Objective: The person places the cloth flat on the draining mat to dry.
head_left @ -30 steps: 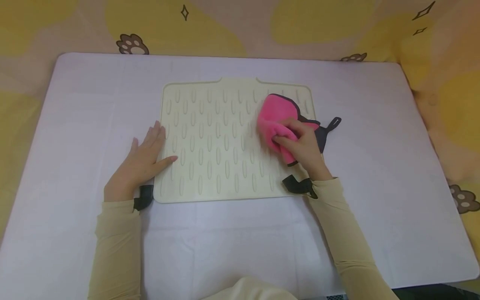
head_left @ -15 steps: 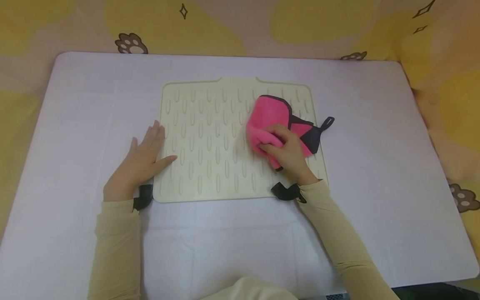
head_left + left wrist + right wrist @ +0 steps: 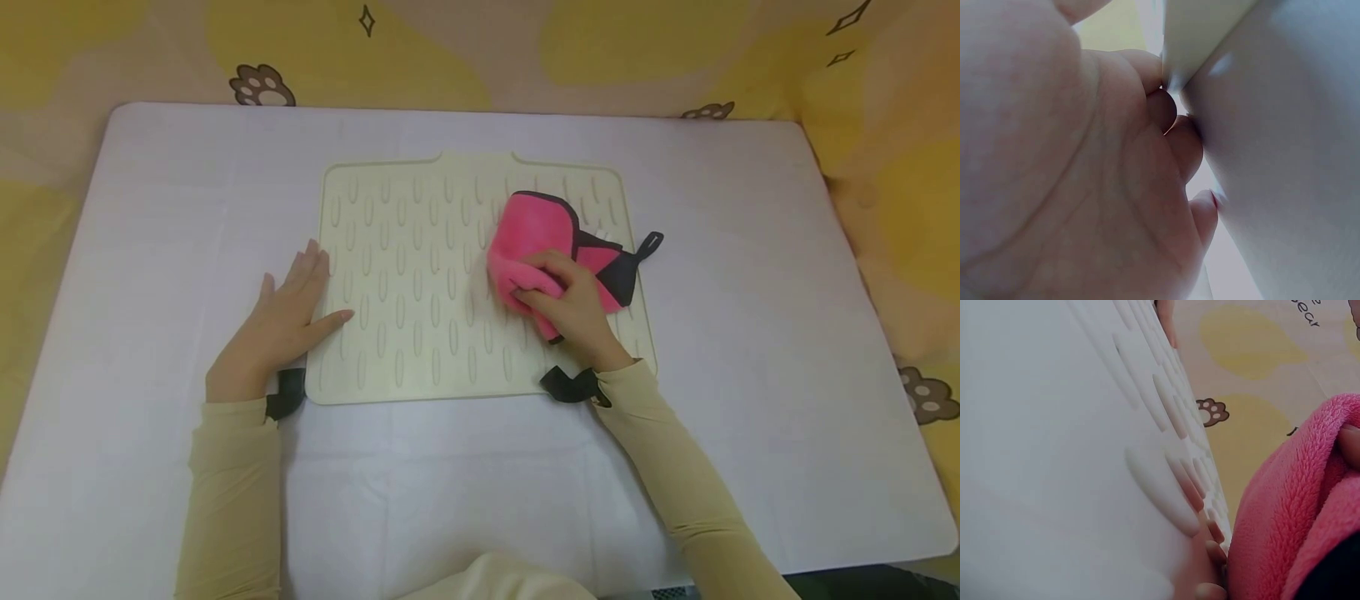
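A cream silicone mat [image 3: 408, 325] with raised oval ridges lies flat on the table. My right hand [image 3: 576, 307] pinches a bunched pink plush cloth [image 3: 536, 221] with black trim and a black hanging loop, pressed on the mat's right half. In the right wrist view, the fuzzy pink cloth [image 3: 1279, 506] stands against the ridged surface, with part of one finger showing in its fold. My left hand [image 3: 281, 329] rests at the mat's left edge, fingers straight and thumb lying over the mat. In the left wrist view its palm [image 3: 1110, 169] fills the left side.
The table [image 3: 757, 350] wears a white cover and reaches well beyond the mat on both sides. Behind it hangs a yellow and beige fabric [image 3: 480, 50] with paw prints. Black straps [image 3: 573, 385] show at both wrists, below beige sleeves.
My right hand has slid the pink cloth leftward across the mat, mostly in the first half second, then only slightly. My left hand and the mat have stayed in place.
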### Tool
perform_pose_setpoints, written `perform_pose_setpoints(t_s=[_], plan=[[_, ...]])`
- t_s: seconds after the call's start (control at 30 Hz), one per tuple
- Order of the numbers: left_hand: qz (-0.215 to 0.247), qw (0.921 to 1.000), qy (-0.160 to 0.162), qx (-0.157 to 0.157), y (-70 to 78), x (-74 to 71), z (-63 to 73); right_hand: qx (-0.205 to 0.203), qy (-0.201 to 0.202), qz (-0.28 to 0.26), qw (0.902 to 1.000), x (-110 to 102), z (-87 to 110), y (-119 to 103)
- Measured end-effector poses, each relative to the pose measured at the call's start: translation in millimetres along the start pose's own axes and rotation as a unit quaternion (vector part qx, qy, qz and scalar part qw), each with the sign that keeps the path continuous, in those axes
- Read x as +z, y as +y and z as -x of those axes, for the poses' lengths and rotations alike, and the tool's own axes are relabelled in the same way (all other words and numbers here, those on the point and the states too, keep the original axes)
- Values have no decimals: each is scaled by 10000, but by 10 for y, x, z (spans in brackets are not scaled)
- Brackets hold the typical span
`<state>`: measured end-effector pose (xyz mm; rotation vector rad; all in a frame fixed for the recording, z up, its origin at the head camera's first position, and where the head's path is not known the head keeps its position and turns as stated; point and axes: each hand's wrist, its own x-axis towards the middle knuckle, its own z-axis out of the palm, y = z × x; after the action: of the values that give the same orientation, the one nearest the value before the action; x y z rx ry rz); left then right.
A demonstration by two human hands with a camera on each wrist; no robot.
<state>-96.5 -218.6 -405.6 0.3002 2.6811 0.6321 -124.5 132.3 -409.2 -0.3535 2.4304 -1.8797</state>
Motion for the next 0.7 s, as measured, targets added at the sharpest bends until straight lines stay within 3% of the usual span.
perform_pose_setpoints(t_s=[0.7], plan=[[-15, 10000, -8, -23, -9, 5, -2, -10, -21, -65, 10000, 31, 14, 5]])
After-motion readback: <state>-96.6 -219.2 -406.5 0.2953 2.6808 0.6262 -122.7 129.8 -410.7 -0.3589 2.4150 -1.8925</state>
